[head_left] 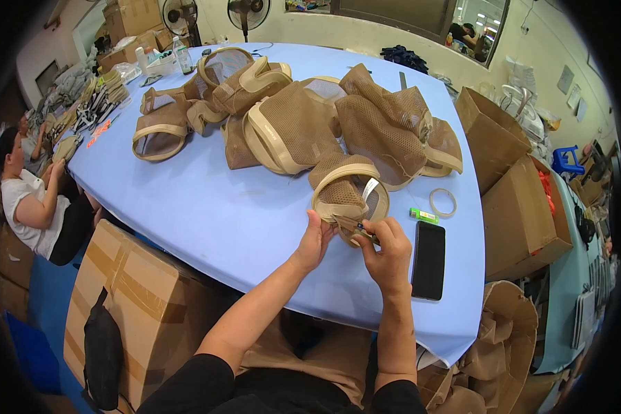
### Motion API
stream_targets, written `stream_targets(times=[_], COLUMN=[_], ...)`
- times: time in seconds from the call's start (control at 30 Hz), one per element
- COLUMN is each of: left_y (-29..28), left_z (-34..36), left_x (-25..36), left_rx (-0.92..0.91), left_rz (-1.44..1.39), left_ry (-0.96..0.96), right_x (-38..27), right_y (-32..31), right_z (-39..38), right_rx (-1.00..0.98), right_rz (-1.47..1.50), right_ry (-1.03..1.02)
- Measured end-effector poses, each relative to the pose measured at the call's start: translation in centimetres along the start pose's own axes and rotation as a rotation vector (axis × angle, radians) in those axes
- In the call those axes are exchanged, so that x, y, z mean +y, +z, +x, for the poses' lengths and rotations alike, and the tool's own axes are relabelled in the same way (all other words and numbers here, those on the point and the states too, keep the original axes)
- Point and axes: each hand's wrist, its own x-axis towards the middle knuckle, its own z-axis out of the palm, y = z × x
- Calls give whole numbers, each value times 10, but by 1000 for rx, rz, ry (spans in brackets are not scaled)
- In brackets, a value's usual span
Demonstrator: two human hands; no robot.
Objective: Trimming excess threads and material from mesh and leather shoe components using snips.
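Blue table (207, 214) fills the middle of the view, its top curved by the lens. Tan mesh pieces w/ cream trim, piled in a heap (303, 121), run from 10 to 1 o'clock across the far half. Cardboard boxes: one taped box (138, 290) at 8 o'clock below the table edge w/ a black bag (102, 355) hanging on it, open boxes (517, 207) at 3 o'clock. A seated person (31, 200) in a white top works at 9 o'clock; two fans at 12.

Near centre, just toward 5 o'clock, lies the mesh piece in hand (345, 196): tan mesh w/ a cream padded loop, resting on the table at the near end of the heap, touching the pieces behind it.

Left hand (315, 241) comes up from 6 o'clock, fingers curled, thumb up, pinching the piece's near left edge, partly closed, grasping the mesh. Right hand (386, 252) sits just beside it at its 3 o'clock, fingers bent tight, clenched on a small slim tool (363, 231) w/ a dark tip, pressed to the piece's lower edge. Can't tell what kind of tool. Hands nearly touching.

Black phone (429, 260) lies flat just right of the right hand. Beyond it toward 1 o'clock: a tape ring (442, 202), then a small green lighter-like stick (424, 216), both apart from the hands.
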Motion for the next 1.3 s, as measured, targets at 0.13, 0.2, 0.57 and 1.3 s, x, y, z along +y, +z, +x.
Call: stream_targets(times=[0.13,0.2,0.57,1.3], left_y=[-1,1,-8,-2], left_z=[0,1,-1,-1], left_x=[-2,-1,-3,0], left_rx=[12,23,-11,-141], left_rz=[2,4,-53,-170], left_ry=[-7,-5,-1,-69], right_x=[0,0,0,8], right_y=[-1,-2,-1,0], right_z=[1,1,-1,-1], right_rx=[-4,-5,22,-21], right_rz=[0,-5,137,564], right_ry=[-5,-5,86,383])
